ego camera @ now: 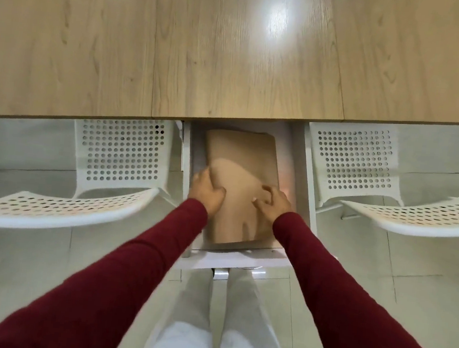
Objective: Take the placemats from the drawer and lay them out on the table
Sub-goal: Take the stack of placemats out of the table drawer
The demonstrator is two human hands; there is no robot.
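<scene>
A white drawer point(302, 175) is pulled out from under the wooden table point(235, 48). Tan placemats point(241, 152) lie stacked inside it. My left hand point(207, 190) grips the left edge of the top placemat, which bulges upward between my hands. My right hand point(272, 200) presses down on the stack's right side with curled fingers. How many mats are in the stack is hidden.
Two white perforated chairs stand tucked at the table, one on the left point(117, 163) and one on the right point(363, 170), flanking the drawer. The floor is pale tile. My legs are just below the drawer front point(237, 260).
</scene>
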